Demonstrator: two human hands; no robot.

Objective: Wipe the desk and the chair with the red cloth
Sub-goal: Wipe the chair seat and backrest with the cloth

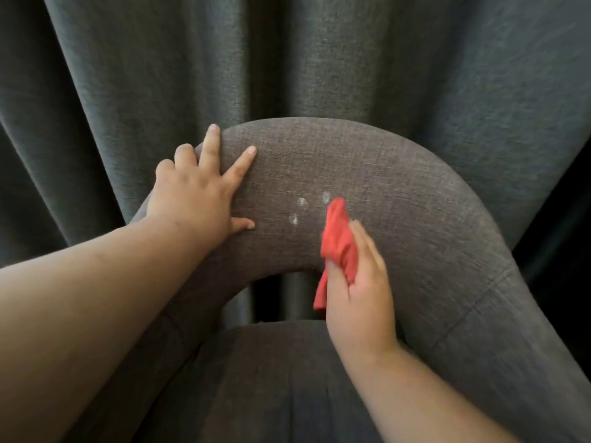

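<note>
The grey fabric chair (399,193) fills the lower middle, its curved backrest arching over the seat (271,378). Three small whitish marks (302,203) sit on the inner face of the backrest. My right hand (361,302) is closed around the bunched red cloth (339,244), which presses on the backrest just right of the marks. My left hand (195,190) lies flat on the left part of the backrest, fingers spread, holding nothing. The desk is out of view.
A dark grey curtain (287,59) hangs in folds directly behind the chair and fills the whole background. A gap shows between backrest and seat, with a dark upright post (297,295) in it.
</note>
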